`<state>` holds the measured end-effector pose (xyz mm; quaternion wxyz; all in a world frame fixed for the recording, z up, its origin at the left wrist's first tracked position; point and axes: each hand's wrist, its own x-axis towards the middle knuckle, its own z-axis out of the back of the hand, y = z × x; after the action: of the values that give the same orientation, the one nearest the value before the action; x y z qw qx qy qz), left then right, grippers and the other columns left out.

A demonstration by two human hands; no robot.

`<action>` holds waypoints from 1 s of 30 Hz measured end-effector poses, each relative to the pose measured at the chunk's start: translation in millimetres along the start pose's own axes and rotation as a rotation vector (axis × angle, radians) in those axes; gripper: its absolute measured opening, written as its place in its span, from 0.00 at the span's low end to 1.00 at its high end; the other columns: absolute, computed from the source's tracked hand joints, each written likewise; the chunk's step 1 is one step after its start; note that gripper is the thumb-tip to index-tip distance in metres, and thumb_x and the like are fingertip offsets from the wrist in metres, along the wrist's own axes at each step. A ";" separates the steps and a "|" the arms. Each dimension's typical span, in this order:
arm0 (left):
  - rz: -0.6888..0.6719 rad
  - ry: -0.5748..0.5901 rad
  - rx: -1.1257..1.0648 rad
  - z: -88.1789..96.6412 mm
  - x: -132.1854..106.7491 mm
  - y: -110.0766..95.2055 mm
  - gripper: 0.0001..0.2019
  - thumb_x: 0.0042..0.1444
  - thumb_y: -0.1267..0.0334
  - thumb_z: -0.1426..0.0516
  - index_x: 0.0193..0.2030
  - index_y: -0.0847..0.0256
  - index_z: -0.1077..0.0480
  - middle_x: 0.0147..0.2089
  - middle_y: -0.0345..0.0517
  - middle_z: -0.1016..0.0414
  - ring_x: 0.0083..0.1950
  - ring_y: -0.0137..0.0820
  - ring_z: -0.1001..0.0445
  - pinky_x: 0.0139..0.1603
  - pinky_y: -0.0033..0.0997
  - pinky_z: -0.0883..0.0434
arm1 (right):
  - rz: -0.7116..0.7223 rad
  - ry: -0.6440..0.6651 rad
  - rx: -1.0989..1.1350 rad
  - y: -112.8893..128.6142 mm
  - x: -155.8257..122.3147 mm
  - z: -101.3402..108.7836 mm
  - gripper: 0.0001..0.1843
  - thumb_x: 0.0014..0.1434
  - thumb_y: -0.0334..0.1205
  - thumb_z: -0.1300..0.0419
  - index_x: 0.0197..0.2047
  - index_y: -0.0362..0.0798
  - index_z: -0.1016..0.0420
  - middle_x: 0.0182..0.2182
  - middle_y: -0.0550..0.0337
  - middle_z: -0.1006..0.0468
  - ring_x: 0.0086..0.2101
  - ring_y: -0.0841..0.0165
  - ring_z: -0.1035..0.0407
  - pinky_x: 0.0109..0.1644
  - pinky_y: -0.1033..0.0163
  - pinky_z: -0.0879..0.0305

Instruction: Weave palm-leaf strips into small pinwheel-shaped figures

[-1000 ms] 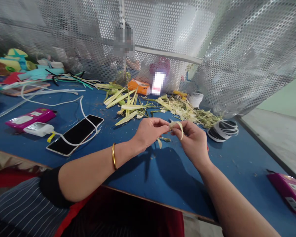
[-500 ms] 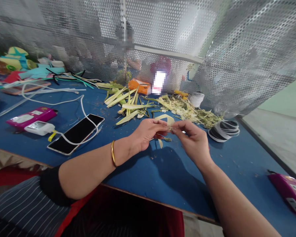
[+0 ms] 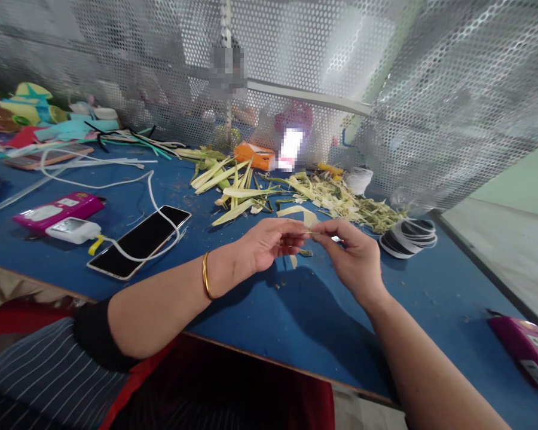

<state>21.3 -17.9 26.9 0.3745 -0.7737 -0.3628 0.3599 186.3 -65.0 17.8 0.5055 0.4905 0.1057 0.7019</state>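
Over the blue table, my left hand (image 3: 275, 242) and my right hand (image 3: 349, 251) meet at the fingertips. Between them is a thin strip of pale corn husk (image 3: 310, 217), its broader part curving up behind the fingers. The right thumb and forefinger pinch it. My left thumb and forefinger close on it from the other side, the lower left fingers loosely curled; the exact contact is partly hidden. A husk scrap (image 3: 293, 261) hangs or lies just below the left fingertips. Beyond the hands lie long pale green husk leaves (image 3: 233, 194) and a heap of shredded husk (image 3: 349, 203).
A phone (image 3: 141, 242) with a white cable across it lies to the left, beside a magenta power strip (image 3: 60, 212). Another power strip (image 3: 526, 349) is at right, near a coil of white cord (image 3: 407, 237). An orange box (image 3: 254, 156) stands before the perforated metal screen (image 3: 161, 77).
The left fingers have opened out slightly and straightened near the strip, while the right hand keeps its pinch. The rest of the table is unchanged apart from a slight camera shift.
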 end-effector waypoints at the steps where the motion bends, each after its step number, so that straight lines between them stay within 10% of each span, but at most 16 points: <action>1: -0.002 0.003 0.009 -0.1 -0.2 0.2 0.04 0.46 0.67 0.36 0.27 0.63 0.26 0.27 0.43 0.26 0.28 0.24 0.30 0.27 0.24 0.32 | -0.005 -0.007 -0.001 0.4 -0.1 -0.2 0.05 0.60 0.39 0.40 0.35 0.53 0.22 0.33 0.61 0.20 0.36 0.64 0.28 0.42 0.59 0.33; 30: -0.264 -0.088 0.408 -10.4 -3.7 4.6 0.04 0.55 0.71 0.41 0.30 0.65 0.28 0.28 0.44 0.24 0.27 0.23 0.28 0.29 0.24 0.31 | -0.163 -0.022 0.201 -0.9 1.0 -3.8 0.02 0.57 0.36 0.38 0.32 0.49 0.26 0.26 0.64 0.25 0.28 0.70 0.31 0.34 0.64 0.36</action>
<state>29.4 -26.3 28.8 0.5506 -0.6114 -0.3965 0.4072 183.9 -62.4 15.9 0.5106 0.5360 0.2095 0.6388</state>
